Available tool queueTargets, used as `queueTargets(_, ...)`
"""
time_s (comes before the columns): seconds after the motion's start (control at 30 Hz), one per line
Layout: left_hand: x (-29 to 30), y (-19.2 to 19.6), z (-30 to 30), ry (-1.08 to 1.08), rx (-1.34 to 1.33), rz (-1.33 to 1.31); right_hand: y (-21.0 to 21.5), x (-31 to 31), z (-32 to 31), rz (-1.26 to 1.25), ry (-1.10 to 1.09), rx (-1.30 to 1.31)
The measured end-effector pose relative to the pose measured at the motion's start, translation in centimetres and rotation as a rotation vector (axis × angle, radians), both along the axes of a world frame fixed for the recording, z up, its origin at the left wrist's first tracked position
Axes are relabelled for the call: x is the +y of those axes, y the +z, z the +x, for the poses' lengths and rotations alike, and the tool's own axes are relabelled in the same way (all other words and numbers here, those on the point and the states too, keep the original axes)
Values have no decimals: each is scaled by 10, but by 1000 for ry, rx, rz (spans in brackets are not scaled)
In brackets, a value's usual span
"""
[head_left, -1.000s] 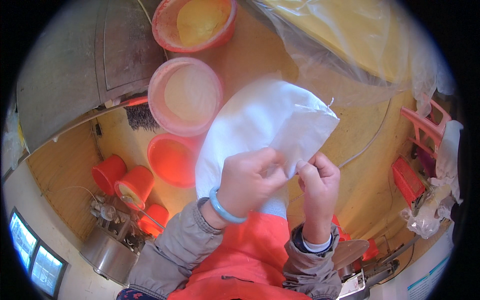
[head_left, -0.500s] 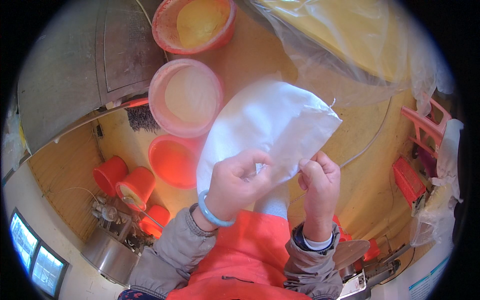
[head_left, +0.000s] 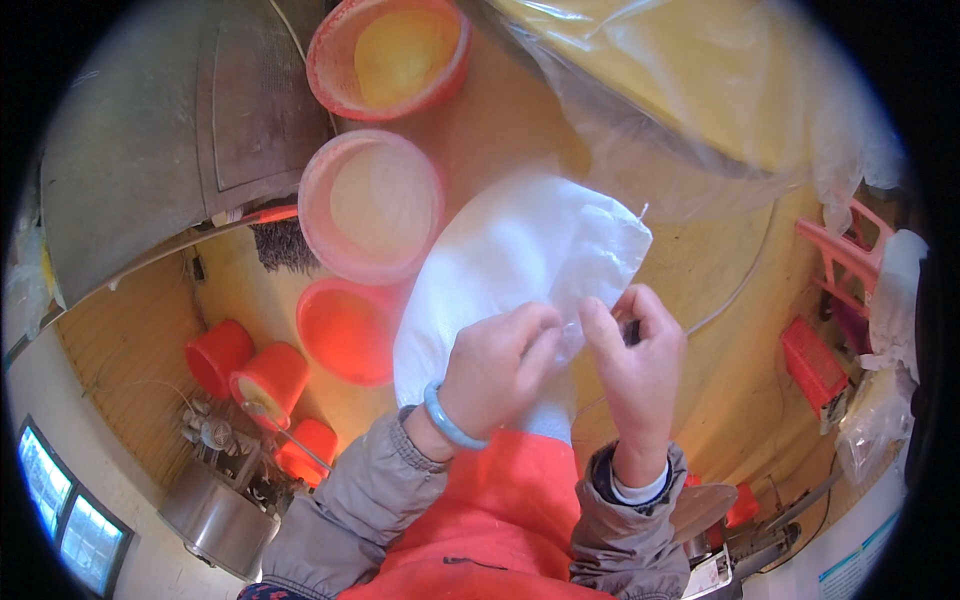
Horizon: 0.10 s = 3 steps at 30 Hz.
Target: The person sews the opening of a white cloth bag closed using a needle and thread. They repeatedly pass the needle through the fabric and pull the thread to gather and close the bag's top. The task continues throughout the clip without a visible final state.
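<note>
A bulging white sack (head_left: 500,260) stands in front of my legs, its top edge folded toward the right with a short loose thread at the far corner. My left hand (head_left: 500,365), wearing a pale blue bangle on the wrist, is closed in a pinch on the near edge of the sack. Right beside that edge is my right hand (head_left: 640,370), thumb and fingers curled together. A dark gap shows between its thumb and forefinger; what it pinches, if anything, is too small to make out.
Left of the sack stand a pink tub of pale powder (head_left: 380,205), a red tub with yellowish contents (head_left: 400,60) and a red basin (head_left: 345,330). Clear plastic sheeting over yellow material (head_left: 690,90) lies far right. A pink stool (head_left: 850,255) and red crate (head_left: 812,360) stand right.
My right hand has left its pinch on the sack's right edge and curled nearer my left hand. My left hand has shifted slightly right. The sack's folded top has sunk a little.
</note>
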<state>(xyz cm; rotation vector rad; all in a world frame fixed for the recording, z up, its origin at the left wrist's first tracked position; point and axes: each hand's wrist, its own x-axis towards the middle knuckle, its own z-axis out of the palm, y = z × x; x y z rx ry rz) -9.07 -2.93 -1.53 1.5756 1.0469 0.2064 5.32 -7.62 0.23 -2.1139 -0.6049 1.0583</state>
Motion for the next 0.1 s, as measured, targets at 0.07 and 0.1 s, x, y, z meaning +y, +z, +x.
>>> queueTargets(0.07,-1,3,-2,-20,-10,0,12,12,4,-77,114,-253)
queueTargets(0.1,-1,5,-3,-30,-20,1,13,22,2,-133,92,-268)
